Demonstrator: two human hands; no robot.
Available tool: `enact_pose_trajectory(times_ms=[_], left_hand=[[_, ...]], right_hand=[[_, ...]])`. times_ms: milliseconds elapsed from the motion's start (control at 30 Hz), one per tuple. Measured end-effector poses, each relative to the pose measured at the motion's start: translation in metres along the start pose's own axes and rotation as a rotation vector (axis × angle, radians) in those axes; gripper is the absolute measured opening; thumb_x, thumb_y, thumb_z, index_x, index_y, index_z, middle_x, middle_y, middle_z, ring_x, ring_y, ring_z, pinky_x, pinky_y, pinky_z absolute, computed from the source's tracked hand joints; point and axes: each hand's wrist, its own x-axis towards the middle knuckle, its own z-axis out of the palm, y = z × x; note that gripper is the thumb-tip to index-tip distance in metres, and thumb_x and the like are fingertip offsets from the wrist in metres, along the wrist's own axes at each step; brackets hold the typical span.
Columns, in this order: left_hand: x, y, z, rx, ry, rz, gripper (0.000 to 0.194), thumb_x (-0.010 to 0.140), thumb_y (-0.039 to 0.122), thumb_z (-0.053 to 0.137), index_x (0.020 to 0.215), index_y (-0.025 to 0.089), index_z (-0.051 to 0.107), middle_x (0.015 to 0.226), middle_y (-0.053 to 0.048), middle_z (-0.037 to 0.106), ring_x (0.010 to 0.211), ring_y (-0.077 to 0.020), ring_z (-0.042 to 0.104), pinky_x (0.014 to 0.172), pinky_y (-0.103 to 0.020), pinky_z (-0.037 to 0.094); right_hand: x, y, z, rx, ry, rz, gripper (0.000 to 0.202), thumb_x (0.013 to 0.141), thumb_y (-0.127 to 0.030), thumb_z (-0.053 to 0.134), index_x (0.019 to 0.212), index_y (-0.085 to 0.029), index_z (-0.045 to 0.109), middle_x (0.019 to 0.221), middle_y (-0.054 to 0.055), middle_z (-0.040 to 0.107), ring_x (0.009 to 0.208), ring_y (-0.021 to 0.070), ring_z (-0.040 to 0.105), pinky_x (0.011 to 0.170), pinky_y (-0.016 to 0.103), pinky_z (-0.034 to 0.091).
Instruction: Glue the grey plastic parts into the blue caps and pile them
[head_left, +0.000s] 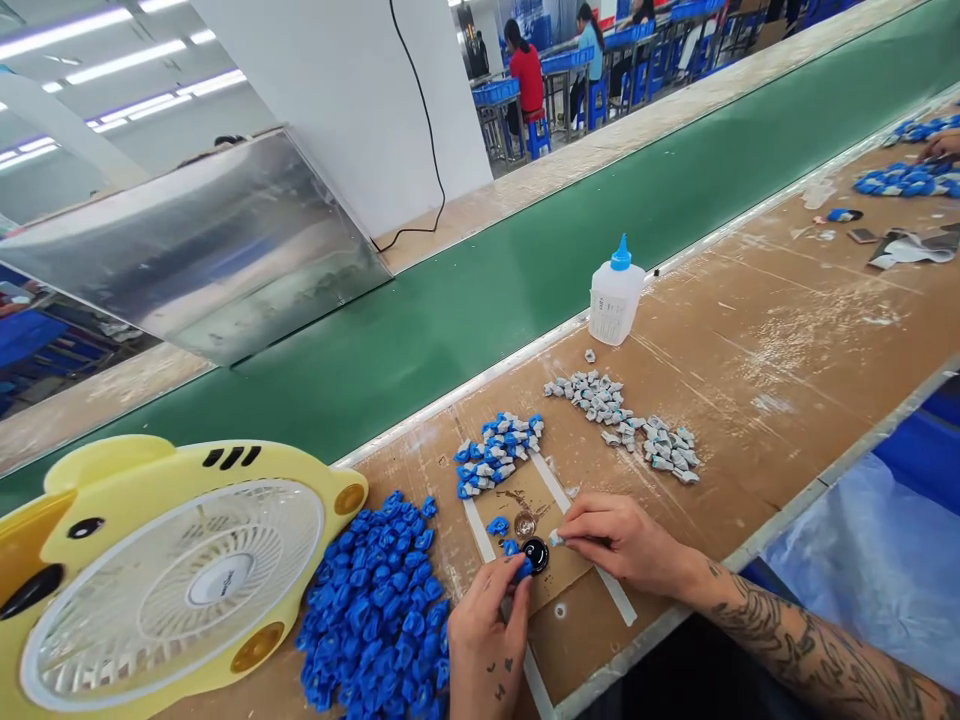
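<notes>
My left hand (pixel 491 630) pinches a small blue plastic piece (pixel 523 568) at the near edge of a small round dish of black liquid (pixel 535 554). To the right of the dish, my right hand (pixel 626 540) has a small light grey piece (pixel 556 538) between thumb and fingertips. Just behind the dish are a loose blue piece (pixel 497 525) and a clear round cap (pixel 525 523). A heap of blue pieces (pixel 382 610) lies left of my left hand. Joined blue-and-grey pieces (pixel 499 452) are grouped farther back, and loose grey pieces (pixel 600 400) lie behind my right hand.
A yellow animal-shaped fan (pixel 180 580) takes up the left. A white bottle with a blue nozzle (pixel 616 295) stands beside the green conveyor belt (pixel 480 310). At the far right, another person's hand (pixel 941 145) is by more blue pieces (pixel 904 180). Seated people are in the background.
</notes>
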Motion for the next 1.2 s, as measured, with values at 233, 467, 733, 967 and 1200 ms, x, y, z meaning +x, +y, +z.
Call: enact_pose_trajectory(times_ms=[233, 467, 733, 967, 1200], left_hand=[[-0.004, 0.006, 0.004, 0.150, 0.009, 0.019, 0.018, 0.088, 0.034, 0.064, 0.094, 0.025, 0.078, 0.079, -0.005, 0.077, 0.063, -0.0203, 0.073, 0.060, -0.029, 0.060], [-0.001, 0.014, 0.005, 0.257, -0.032, 0.057, 0.025, 0.092, 0.037, 0.058, 0.097, 0.024, 0.079, 0.080, -0.006, 0.077, 0.061, -0.0195, 0.071, 0.060, -0.030, 0.060], [-0.003, 0.005, 0.000, -0.081, 0.103, -0.239, 0.028, 0.074, 0.046, 0.079, 0.089, 0.022, 0.081, 0.084, -0.008, 0.081, 0.072, -0.0241, 0.077, 0.067, -0.032, 0.064], [-0.003, 0.019, 0.006, -0.525, 0.216, -0.568, 0.039, 0.051, 0.043, 0.094, 0.077, 0.018, 0.079, 0.074, -0.007, 0.080, 0.069, -0.0239, 0.076, 0.063, -0.029, 0.063], [0.003, 0.033, 0.011, -0.647, 0.172, -0.603, 0.037, 0.052, 0.041, 0.094, 0.075, 0.018, 0.078, 0.069, -0.006, 0.078, 0.062, -0.0190, 0.072, 0.059, -0.026, 0.060]], right_hand=[[-0.002, 0.002, 0.001, 0.062, 0.006, -0.032, 0.024, 0.101, -0.025, 0.056, 0.098, -0.015, 0.077, 0.086, 0.009, 0.074, 0.077, 0.0154, 0.069, 0.070, 0.024, 0.056], [-0.002, 0.001, 0.004, 0.095, 0.035, -0.006, 0.023, 0.100, -0.026, 0.058, 0.097, -0.016, 0.078, 0.083, 0.008, 0.074, 0.074, 0.0150, 0.068, 0.069, 0.023, 0.055], [-0.001, -0.005, 0.001, 0.172, 0.047, 0.079, 0.023, 0.098, -0.027, 0.060, 0.095, -0.016, 0.080, 0.084, 0.008, 0.077, 0.076, 0.0158, 0.071, 0.071, 0.023, 0.056], [0.006, -0.022, 0.015, 0.372, 0.102, 0.319, 0.017, 0.090, -0.030, 0.070, 0.087, -0.019, 0.083, 0.080, 0.005, 0.080, 0.070, 0.0154, 0.073, 0.065, 0.020, 0.055], [0.007, -0.028, 0.020, 0.248, 0.099, 0.110, 0.030, 0.098, -0.035, 0.060, 0.088, -0.017, 0.082, 0.077, 0.007, 0.078, 0.068, 0.0142, 0.072, 0.066, 0.019, 0.056]])
